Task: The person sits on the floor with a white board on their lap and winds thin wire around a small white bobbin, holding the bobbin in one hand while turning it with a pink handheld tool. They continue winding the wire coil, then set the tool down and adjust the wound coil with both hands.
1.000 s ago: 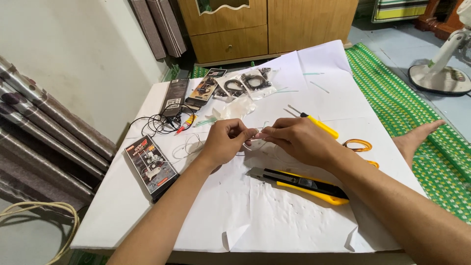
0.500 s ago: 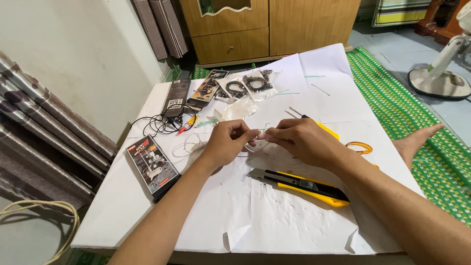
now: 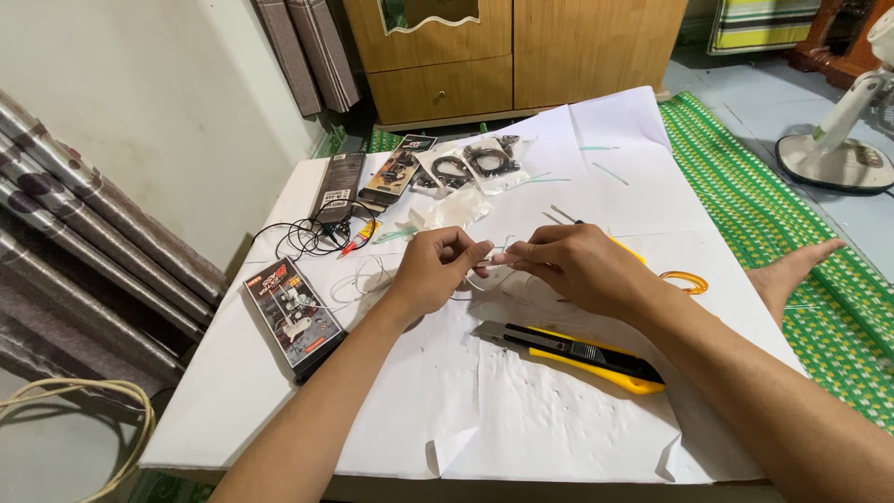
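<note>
My left hand [image 3: 436, 270] and my right hand [image 3: 570, 267] meet over the middle of a low white table [image 3: 233, 382] covered with white paper [image 3: 559, 410]. Together the fingertips pinch a thin white cable [image 3: 492, 262] stretched between them. Loose loops of the same white wire [image 3: 368, 278] lie on the paper to the left of my left hand. A yellow and black utility knife [image 3: 577, 354] rests on the paper just below my right wrist.
A black printed box [image 3: 296, 315] lies at the left. A black wire coil [image 3: 307, 237], dark packets [image 3: 396, 172] and clear bags with black parts [image 3: 475, 168] sit at the back. An orange ring [image 3: 687, 281] lies right. My bare foot [image 3: 792, 272] rests on a green mat [image 3: 819, 279]. A fan base [image 3: 838, 149] stands beyond.
Both hands stay together over the table's middle, working the thin cable with small finger movements. Nothing else on the table has moved.
</note>
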